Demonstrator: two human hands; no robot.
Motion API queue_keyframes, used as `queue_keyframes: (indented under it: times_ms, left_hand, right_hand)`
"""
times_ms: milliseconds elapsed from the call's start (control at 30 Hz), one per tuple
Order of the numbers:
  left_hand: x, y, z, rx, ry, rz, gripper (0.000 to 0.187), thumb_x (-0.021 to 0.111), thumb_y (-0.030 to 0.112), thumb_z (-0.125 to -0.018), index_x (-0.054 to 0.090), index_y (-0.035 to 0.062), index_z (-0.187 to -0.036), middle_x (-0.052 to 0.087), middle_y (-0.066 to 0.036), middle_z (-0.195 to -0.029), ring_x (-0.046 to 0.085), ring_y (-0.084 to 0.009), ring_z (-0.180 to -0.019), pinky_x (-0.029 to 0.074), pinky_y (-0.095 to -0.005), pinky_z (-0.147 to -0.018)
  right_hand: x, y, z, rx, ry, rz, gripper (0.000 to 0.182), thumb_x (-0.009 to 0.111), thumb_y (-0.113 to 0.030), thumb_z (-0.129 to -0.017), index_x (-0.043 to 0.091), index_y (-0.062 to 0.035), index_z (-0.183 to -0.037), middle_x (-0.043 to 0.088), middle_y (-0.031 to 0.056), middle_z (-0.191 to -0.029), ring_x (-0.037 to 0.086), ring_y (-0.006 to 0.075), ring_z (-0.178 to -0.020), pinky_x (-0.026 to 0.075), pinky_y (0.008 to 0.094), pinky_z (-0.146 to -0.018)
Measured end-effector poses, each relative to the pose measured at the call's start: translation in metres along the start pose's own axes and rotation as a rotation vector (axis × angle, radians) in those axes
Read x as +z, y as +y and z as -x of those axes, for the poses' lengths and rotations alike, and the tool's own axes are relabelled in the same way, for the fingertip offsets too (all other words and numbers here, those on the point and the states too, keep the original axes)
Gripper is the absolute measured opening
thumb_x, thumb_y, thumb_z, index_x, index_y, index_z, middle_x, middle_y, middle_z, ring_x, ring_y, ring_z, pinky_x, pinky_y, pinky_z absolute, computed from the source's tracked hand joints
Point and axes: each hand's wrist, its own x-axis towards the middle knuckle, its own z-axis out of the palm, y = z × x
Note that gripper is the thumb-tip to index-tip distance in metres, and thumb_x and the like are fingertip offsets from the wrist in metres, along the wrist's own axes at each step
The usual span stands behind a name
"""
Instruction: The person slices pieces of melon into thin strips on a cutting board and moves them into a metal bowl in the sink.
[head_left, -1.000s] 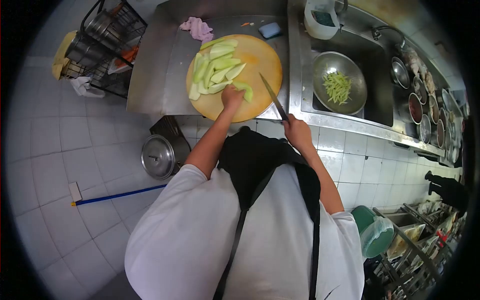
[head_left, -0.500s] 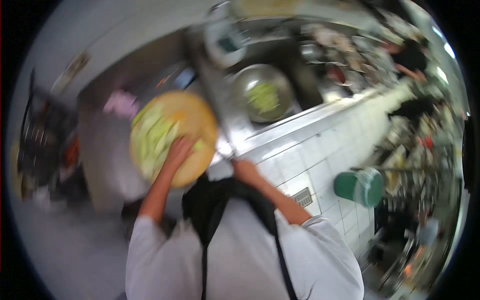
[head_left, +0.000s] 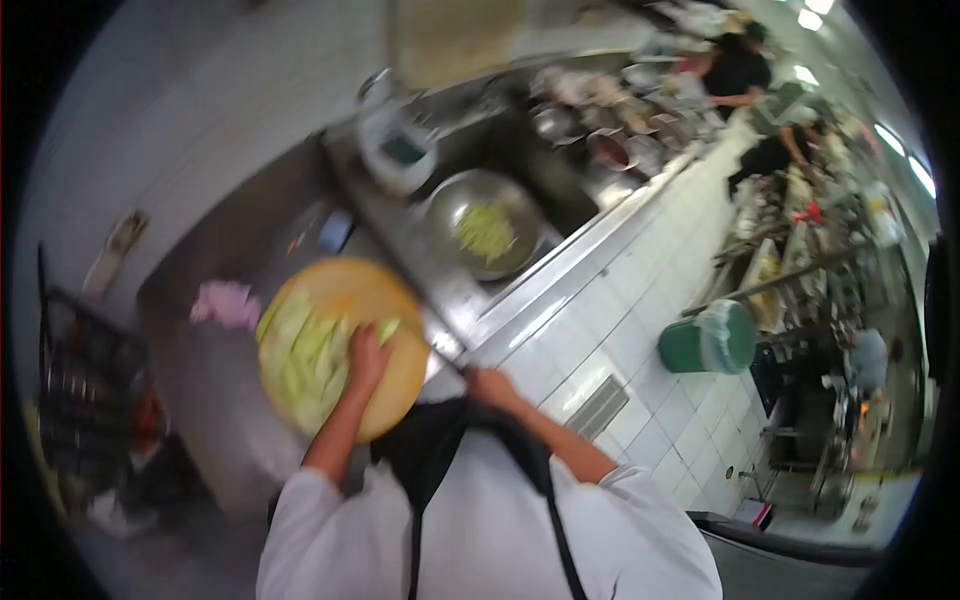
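A round yellow-orange cutting board [head_left: 400, 385] lies on the metal counter, with long pale-green vegetable pieces [head_left: 305, 350] spread over its left side. My left hand [head_left: 370, 355] rests on the board at the right of these pieces, its fingers bent round a short green vegetable piece [head_left: 389, 327]. My right hand [head_left: 492, 388] is closed at the counter's front edge, right of the board. A thin dark end shows at its fingers, but I cannot make out what it is. To the board's upper right, a metal bowl [head_left: 448, 212] holds chopped green vegetable [head_left: 487, 233].
A pink cloth [head_left: 226, 303] and a small blue item [head_left: 337, 231] lie beyond the board. A white container [head_left: 392, 150] stands near the sink [head_left: 545, 165]. At right are a green bin [head_left: 690, 346] and a floor drain [head_left: 598, 407]. Two people [head_left: 737, 75] work at the far right.
The view has turned and shifted, so the counter sits lower and further left. My left hand stays on the board by the vegetable. The right hand remains closed at the edge.
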Motion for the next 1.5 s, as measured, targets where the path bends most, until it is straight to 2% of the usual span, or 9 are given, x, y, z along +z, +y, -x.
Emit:
queue_keyframes:
  times_ms: [67, 100, 267, 367, 467, 667, 867, 1067, 1500]
  left_hand:
    - [0.006, 0.020, -0.009, -0.225, -0.010, 0.032, 0.047, 0.077, 0.021, -0.080, 0.066, -0.0024, -0.120, 0.065, -0.029, -0.114, 0.061, -0.0469, -0.110, 0.049, -0.0515, -0.098]
    - [0.023, 0.019, -0.010, -0.211, 0.171, 0.000, 0.048, 0.077, 0.022, -0.081, 0.065, -0.0006, -0.121, 0.065, -0.028, -0.113, 0.061, -0.0459, -0.109, 0.050, -0.0516, -0.096]
    - [0.000, 0.060, -0.027, -0.449, -0.014, 0.036, 0.042, 0.075, 0.026, -0.085, 0.065, -0.0005, -0.115, 0.063, -0.024, -0.108, 0.064, -0.0403, -0.105, 0.055, -0.0484, -0.087]
    - [0.002, 0.043, -0.027, -0.446, -0.113, 0.051, 0.040, 0.075, 0.022, -0.085, 0.065, 0.0011, -0.117, 0.063, -0.022, -0.109, 0.065, -0.0404, -0.102, 0.054, -0.0480, -0.087]
    - [0.002, 0.034, -0.023, -0.244, 0.063, 0.121, 0.044, 0.075, 0.016, -0.085, 0.064, 0.0014, -0.125, 0.064, -0.019, -0.109, 0.067, -0.0359, -0.096, 0.053, -0.0477, -0.086]
    - [0.010, 0.024, -0.019, -0.237, 0.046, 0.244, 0.036, 0.077, 0.005, -0.081, 0.070, 0.0007, -0.116, 0.064, -0.016, -0.103, 0.068, -0.0275, -0.079, 0.055, -0.0380, -0.077]
    - [0.004, 0.022, -0.007, -0.334, 0.027, 0.302, 0.033, 0.078, 0.006, -0.079, 0.071, 0.0007, -0.111, 0.065, -0.017, -0.105, 0.067, -0.0340, -0.095, 0.054, -0.0442, -0.083]
    - [-0.007, 0.038, -0.014, -0.219, 0.093, 0.184, 0.034, 0.078, 0.008, -0.079, 0.071, 0.0012, -0.111, 0.065, -0.017, -0.107, 0.065, -0.0361, -0.102, 0.054, -0.0449, -0.087]
    - [0.000, 0.034, -0.015, -0.240, 0.084, 0.144, 0.031, 0.078, 0.010, -0.079, 0.074, 0.0025, -0.109, 0.069, -0.015, -0.111, 0.068, -0.0353, -0.101, 0.055, -0.0443, -0.088]
  right_hand:
    - [0.020, 0.014, -0.005, -0.019, -0.082, -0.013, 0.022, 0.060, -0.016, -0.090, 0.065, -0.0047, -0.108, 0.070, 0.0267, -0.088, 0.070, 0.0455, -0.084, 0.054, 0.0574, -0.073]
    - [0.001, -0.006, -0.002, 0.026, -0.005, -0.082, 0.018, 0.058, -0.017, -0.093, 0.065, -0.0037, -0.103, 0.069, 0.0276, -0.085, 0.068, 0.0469, -0.081, 0.053, 0.0584, -0.070]
    - [-0.009, -0.027, -0.007, -0.007, 0.057, -0.081, 0.019, 0.062, -0.022, -0.095, 0.060, -0.0030, -0.096, 0.068, 0.0258, -0.077, 0.068, 0.0472, -0.076, 0.053, 0.0577, -0.069]
    - [-0.008, -0.033, -0.013, -0.039, 0.087, -0.081, 0.019, 0.063, -0.021, -0.095, 0.059, -0.0029, -0.096, 0.068, 0.0249, -0.075, 0.068, 0.0465, -0.074, 0.054, 0.0566, -0.067]
    - [0.001, -0.037, -0.011, -0.041, 0.084, -0.058, 0.019, 0.063, -0.020, -0.095, 0.058, -0.0024, -0.097, 0.068, 0.0247, -0.074, 0.068, 0.0461, -0.071, 0.054, 0.0563, -0.065]
    - [0.000, -0.049, -0.011, -0.080, 0.026, 0.011, 0.018, 0.061, -0.018, -0.095, 0.056, -0.0003, -0.098, 0.067, 0.0266, -0.072, 0.068, 0.0471, -0.070, 0.055, 0.0571, -0.065]
    - [-0.010, -0.054, -0.010, -0.097, -0.065, -0.020, 0.018, 0.059, -0.015, -0.095, 0.055, 0.0017, -0.097, 0.067, 0.0294, -0.078, 0.068, 0.0480, -0.074, 0.055, 0.0581, -0.068]
    - [-0.005, -0.054, -0.008, -0.112, -0.010, 0.014, 0.016, 0.058, -0.015, -0.096, 0.054, 0.0006, -0.096, 0.067, 0.0273, -0.072, 0.068, 0.0471, -0.069, 0.055, 0.0572, -0.064]
    - [-0.025, -0.058, -0.013, -0.200, -0.015, 0.210, 0.008, 0.054, -0.004, -0.088, 0.052, 0.0013, -0.094, 0.067, 0.0241, -0.068, 0.069, 0.0416, -0.063, 0.056, 0.0515, -0.057]
